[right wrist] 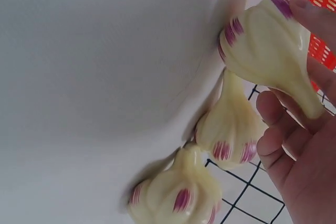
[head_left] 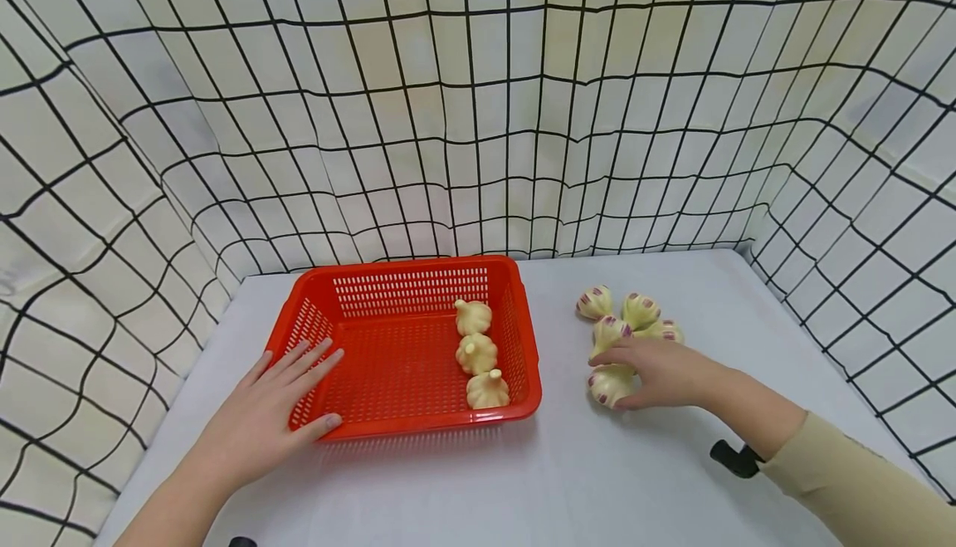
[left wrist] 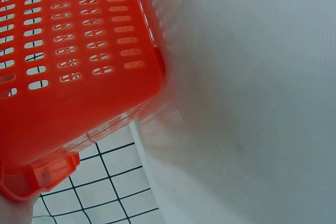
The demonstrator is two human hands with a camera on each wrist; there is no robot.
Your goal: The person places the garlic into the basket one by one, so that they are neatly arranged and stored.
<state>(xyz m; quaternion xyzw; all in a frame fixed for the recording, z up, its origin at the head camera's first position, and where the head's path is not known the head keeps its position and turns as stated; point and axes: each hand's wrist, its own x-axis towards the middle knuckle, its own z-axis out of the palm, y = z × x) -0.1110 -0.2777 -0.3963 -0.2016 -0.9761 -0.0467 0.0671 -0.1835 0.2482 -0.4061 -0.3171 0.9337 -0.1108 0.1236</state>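
My left hand (head_left: 272, 410), its fingers spread straight, rests over the left rim of a red plastic basket (head_left: 418, 429). Three pale garlic bulbs stand in a row along the basket's right side; the middle one (head_left: 476, 354) is between the others. To the right of the basket my right hand (head_left: 660, 374) pinches a purple-streaked garlic bulb (right wrist: 265, 45) between thumb and fingers. Its other fingers curl beside the bulb's stem in the right wrist view. Just beyond the hand lie several more bulbs, including a near one (head_left: 610, 331) and a far-left one (head_left: 594, 303).
Black netting (head_left: 508, 132) over white cloth walls surrounds the white table (head_left: 553, 481) at the back and sides. A small black object (head_left: 735, 458) shows beneath the right wrist. In the left wrist view, the slotted outside wall of the basket (left wrist: 79, 87) fills the upper left.
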